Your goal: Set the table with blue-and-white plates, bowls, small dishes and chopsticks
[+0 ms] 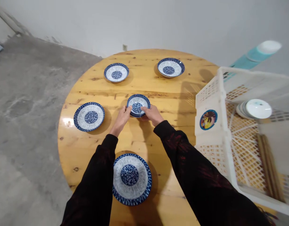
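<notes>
A small stack of blue-and-white patterned plates [138, 104] sits in the middle of a round wooden table [158, 94]. My left hand [123, 119] grips the stack's left rim, fingers curled under it. My right hand [152, 114] holds the right rim, thumb on top. Single plates of the same pattern lie around: one near the front edge [131, 178], one at the left [89, 115], one at the far left [116, 72], one at the far right [170, 67].
A white slotted plastic crate [217, 103] stands at the table's right side with a round sticker [208, 119] on its wall. Inside lie white dishes [254, 109] and wooden chopsticks [268, 163]. Grey concrete floor [24, 103] lies to the left, a white wall behind.
</notes>
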The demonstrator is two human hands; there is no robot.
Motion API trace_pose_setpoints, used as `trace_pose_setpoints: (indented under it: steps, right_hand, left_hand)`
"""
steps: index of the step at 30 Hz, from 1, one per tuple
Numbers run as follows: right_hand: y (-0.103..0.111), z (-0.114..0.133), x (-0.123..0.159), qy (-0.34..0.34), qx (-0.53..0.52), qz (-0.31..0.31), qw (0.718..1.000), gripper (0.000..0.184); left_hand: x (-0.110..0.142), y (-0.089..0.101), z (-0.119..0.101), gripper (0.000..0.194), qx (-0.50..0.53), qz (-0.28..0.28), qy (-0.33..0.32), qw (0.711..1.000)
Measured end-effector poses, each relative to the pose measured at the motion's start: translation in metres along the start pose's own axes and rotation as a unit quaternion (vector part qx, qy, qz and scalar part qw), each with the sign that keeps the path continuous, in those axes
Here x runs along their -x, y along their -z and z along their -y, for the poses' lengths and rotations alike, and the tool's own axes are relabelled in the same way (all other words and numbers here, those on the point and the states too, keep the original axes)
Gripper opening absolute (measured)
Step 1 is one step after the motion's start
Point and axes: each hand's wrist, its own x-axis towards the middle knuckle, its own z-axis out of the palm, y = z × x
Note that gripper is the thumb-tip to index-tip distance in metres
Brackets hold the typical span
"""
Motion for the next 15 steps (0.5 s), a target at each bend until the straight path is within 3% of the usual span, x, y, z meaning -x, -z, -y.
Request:
trace_pose_setpoints:
  steps: [2,5,10,15]
  right_hand:
    - [0.01,0.001,0.002,0.078,0.112,-0.057,0.989,0.023]
    - [0.02,0.005,0.006,0.173,0.217,-0.143,0.95,0.03]
    - [0.019,0.008,0.011,0.206,0.269,-0.145,0.93,0.033]
    - [0.015,0.004,0.007,0.219,0.258,-0.168,0.926,0.032]
  left_hand:
    - [0.002,0.003,-0.008,0.033,-0.074,-0.053,-0.038,0.995]
    - [0.004,0.006,-0.024,0.037,-0.2,-0.1,-0.068,0.972]
    - [0.006,0.004,-0.044,0.041,-0.346,-0.086,-0.024,0.934]
    - [0.006,0.003,-0.047,0.041,-0.359,-0.103,-0.041,0.927]
